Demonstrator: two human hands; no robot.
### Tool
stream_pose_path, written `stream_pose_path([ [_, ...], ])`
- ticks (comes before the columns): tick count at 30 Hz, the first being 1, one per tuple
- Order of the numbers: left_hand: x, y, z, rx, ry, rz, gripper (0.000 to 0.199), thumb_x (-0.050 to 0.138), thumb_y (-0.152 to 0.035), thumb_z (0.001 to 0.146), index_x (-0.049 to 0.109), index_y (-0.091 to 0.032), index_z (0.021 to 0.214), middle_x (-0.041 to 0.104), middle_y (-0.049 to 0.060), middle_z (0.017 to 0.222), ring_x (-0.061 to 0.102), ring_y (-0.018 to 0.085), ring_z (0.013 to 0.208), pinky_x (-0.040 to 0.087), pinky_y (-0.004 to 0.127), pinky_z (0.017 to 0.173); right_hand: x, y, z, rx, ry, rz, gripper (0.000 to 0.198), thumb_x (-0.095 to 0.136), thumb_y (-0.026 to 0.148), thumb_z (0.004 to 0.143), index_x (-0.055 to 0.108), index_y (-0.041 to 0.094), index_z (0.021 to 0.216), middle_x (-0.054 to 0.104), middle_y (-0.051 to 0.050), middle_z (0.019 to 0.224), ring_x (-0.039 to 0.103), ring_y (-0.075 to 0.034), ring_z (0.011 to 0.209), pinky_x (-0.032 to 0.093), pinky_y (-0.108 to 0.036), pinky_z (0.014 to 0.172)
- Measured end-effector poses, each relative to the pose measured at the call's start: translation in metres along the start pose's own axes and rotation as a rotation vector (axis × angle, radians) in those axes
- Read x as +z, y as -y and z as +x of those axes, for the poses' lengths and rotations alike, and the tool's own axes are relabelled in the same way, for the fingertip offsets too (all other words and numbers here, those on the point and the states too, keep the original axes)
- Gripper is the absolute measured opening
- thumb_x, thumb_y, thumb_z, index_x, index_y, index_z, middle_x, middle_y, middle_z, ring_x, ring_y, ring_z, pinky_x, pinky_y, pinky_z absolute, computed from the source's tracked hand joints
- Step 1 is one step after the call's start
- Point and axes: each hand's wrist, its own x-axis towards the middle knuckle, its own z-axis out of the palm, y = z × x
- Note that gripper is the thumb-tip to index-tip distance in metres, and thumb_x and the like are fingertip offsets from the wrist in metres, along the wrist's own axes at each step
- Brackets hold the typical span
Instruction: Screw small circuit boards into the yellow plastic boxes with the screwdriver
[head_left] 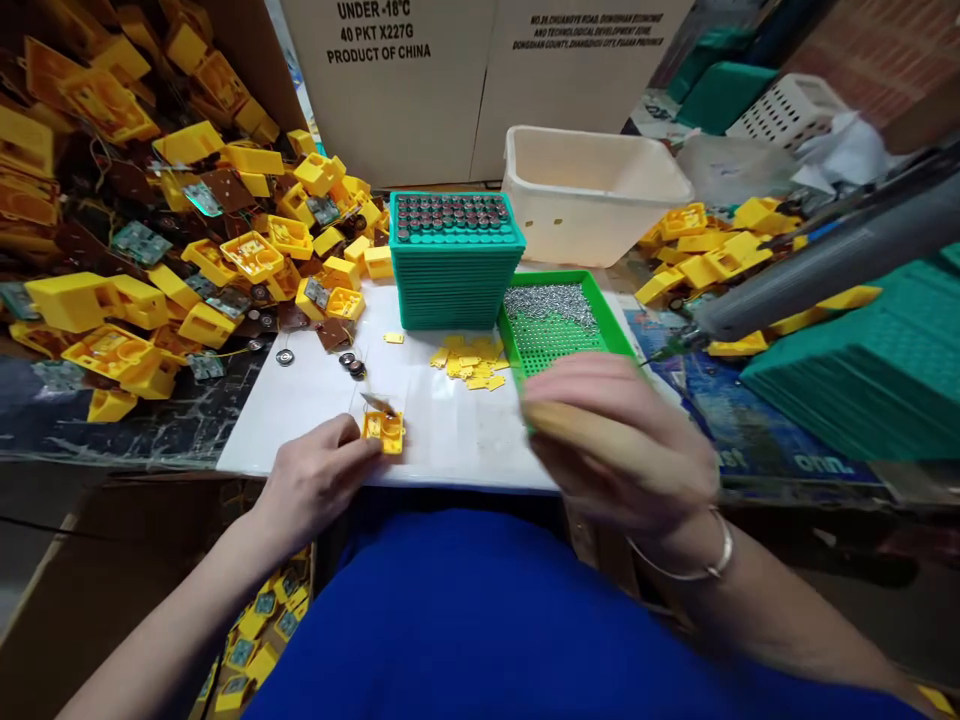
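My left hand [319, 475] is closed on a small yellow plastic case [392, 440] at the front edge of the white work surface. The case lies open side up; a thin brownish piece [380, 404] sticks up at its far edge, its kind unclear. Smeared by motion, my right hand [626, 440] is over the near end of a green tray [616, 312]. Its fingertips are too blurred to show whether they hold anything. Small silvery metal parts [553, 303] fill the tray's far end. Left of it lies a pile of flat yellow plastic pieces [472, 362].
A stack of teal trays [457, 285] with small round parts on top stands behind the case. Yellow cases with circuit boards [255, 255] heap up at left. A white bin [585, 215] stands at the back. A grey powered screwdriver [780, 270] reaches in from the right.
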Motion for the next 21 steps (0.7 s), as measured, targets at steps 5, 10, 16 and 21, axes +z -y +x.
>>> stream_pose_path([
  [5,0.003,0.000,-0.014,0.027,-0.082,-0.146,0.017,0.056,-0.024,0.091,0.072,-0.024,0.094,0.064,0.006,0.086,0.061,0.015,0.072,0.048,0.024,0.063,0.076,-0.009,0.054,-0.086,0.652,-0.203,0.029,0.043,0.016,0.097,0.067,0.019,0.113,0.068,-0.009,0.107,0.062,-0.018,0.092,0.046,-0.031,0.074],
  [10,0.006,-0.002,-0.014,0.015,-0.094,-0.131,0.011,0.063,-0.029,0.088,0.068,-0.021,0.093,0.064,0.009,0.094,0.062,0.018,0.077,0.051,0.028,0.067,0.129,-0.024,0.100,-0.144,0.917,-0.324,0.032,0.042,0.018,0.097,0.063,0.026,0.119,0.062,-0.009,0.115,0.059,-0.020,0.087,0.029,-0.028,0.059],
  [16,0.009,-0.004,-0.016,-0.035,-0.098,-0.078,0.020,0.066,-0.038,0.084,0.060,-0.020,0.085,0.066,0.015,0.110,0.064,0.027,0.096,0.052,0.039,0.081,0.148,-0.036,0.105,-0.144,0.856,-0.337,0.024,0.044,0.018,0.095,0.064,0.018,0.108,0.063,-0.010,0.112,0.057,-0.017,0.081,0.029,-0.028,0.060],
  [21,0.004,-0.006,-0.016,0.006,-0.110,0.004,0.013,0.063,-0.028,0.084,0.053,-0.021,0.083,0.068,0.013,0.105,0.064,0.026,0.088,0.049,0.037,0.074,0.126,-0.043,0.102,0.004,0.796,-0.246,0.021,0.045,0.013,0.090,0.062,0.014,0.104,0.067,-0.009,0.105,0.057,-0.017,0.089,0.035,-0.027,0.071],
])
